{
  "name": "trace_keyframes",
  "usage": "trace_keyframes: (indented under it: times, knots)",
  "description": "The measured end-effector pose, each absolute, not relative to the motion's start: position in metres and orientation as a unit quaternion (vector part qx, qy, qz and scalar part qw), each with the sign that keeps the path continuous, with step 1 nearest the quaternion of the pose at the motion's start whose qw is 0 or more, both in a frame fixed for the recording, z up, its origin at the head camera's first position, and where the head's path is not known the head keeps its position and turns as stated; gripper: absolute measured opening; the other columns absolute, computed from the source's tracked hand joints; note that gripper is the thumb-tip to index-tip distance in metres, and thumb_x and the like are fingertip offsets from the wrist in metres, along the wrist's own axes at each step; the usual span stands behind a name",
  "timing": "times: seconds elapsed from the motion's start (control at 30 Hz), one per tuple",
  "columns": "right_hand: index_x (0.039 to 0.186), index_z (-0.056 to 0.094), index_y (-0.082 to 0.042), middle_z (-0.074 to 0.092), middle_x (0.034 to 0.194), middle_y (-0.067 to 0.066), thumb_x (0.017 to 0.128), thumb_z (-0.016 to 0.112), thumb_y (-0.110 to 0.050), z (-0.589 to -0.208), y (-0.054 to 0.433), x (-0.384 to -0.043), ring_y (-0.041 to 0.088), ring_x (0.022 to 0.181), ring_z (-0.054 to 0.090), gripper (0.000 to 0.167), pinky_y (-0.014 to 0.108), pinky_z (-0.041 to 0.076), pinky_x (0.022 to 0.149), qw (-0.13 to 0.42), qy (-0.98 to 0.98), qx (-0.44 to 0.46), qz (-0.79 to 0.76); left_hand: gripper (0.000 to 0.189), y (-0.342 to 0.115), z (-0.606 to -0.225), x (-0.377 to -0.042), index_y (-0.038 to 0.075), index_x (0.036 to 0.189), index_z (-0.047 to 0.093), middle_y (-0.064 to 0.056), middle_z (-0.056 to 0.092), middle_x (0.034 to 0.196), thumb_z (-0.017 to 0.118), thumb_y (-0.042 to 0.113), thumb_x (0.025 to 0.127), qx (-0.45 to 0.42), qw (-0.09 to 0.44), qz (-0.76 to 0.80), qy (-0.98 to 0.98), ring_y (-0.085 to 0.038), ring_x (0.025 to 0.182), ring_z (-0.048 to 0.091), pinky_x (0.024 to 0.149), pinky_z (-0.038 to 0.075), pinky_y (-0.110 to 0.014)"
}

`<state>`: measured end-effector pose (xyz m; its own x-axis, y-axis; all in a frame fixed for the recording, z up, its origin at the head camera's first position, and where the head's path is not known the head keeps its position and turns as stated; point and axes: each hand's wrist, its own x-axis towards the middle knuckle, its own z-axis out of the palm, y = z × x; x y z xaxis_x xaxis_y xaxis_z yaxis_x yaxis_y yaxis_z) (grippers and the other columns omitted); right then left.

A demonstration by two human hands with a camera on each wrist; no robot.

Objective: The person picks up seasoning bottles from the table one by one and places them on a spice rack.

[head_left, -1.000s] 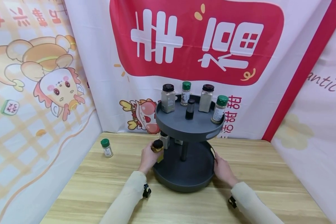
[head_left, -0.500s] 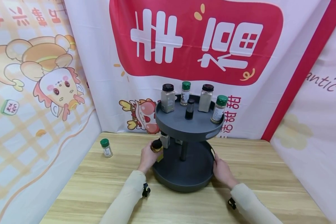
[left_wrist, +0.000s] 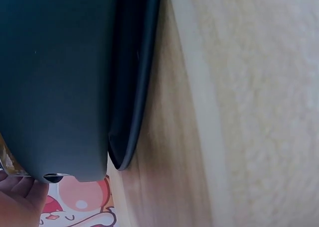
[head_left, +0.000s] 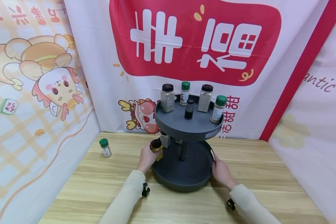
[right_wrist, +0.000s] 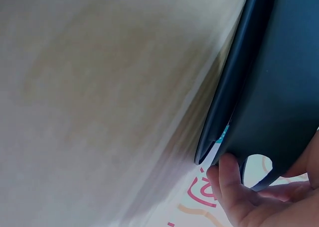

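Observation:
A dark grey two-tier rotating tray (head_left: 182, 183) stands on the wooden table in the head view. At the left of its lower tier, my left hand (head_left: 147, 157) holds a spice jar (head_left: 159, 156) with a black cap and yellow contents, tilted. Its base is partly hidden by the fingers. My right hand (head_left: 221, 170) grips the lower tier's right rim beside an oval cutout. In the right wrist view, the fingers (right_wrist: 230, 179) press the outer wall near that cutout. Only part of the left hand (left_wrist: 22, 197) shows in the left wrist view, beside the tray.
On the upper tier are clear jars with black caps (head_left: 168, 99), green-capped jars (head_left: 218, 109) and a small dark bottle (head_left: 189, 109). Further jars (head_left: 164, 140) stand at the back of the lower tier. One green-capped jar (head_left: 105, 148) stands on the table at left.
The yellow jar in my left hand has tipped slightly, its cap leaning more toward me. The right hand stays at the rim, and the tray looks still apart from a slight view shift.

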<state>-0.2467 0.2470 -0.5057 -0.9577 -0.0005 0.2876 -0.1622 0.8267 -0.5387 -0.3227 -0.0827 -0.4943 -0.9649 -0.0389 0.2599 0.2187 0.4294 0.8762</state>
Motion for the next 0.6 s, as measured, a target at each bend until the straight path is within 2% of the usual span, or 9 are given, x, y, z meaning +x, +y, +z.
trace_keyframes:
  times: [0.2,0.4,0.6]
  knots:
    - [0.132,0.041,0.015,0.056,0.115,0.036,0.093,0.048,-0.002,-0.508,0.246,-0.246,0.042,0.103,0.058,0.043,0.052,0.045,0.088,0.142,-0.939,0.028,0.311,0.063,-0.087,-0.495,-0.322,0.003,0.131,0.050,-0.016,0.058,0.125,0.079,0.018,0.078,-0.045,0.115,-0.549,-0.827,-0.029,0.114,0.055,0.094,0.044,-0.044]
    - [0.128,0.044,0.014,0.061,0.103,0.030,0.092,0.050,-0.002,-0.510,0.247,-0.244,0.036,0.091,0.060,0.040,0.050,0.048,0.079,0.140,-0.936,0.021,0.321,0.072,-0.094,-0.499,-0.320,0.000,0.137,0.044,-0.017,0.053,0.131,0.077,0.028,0.079,-0.035,0.103,-0.568,-0.816,-0.031,0.121,0.049,0.098,0.041,-0.045]
    - [0.130,0.040,0.013,0.061,0.091,0.020,0.092,0.051,-0.004,-0.509,0.248,-0.243,0.025,0.073,0.060,0.043,0.038,0.050,0.064,0.108,-0.933,0.007,0.344,0.063,-0.107,-0.502,-0.319,0.003,0.133,0.047,-0.017,0.054,0.130,0.072,0.031,0.083,-0.023,0.110,-0.576,-0.810,-0.032,0.119,0.050,0.098,0.041,-0.044]
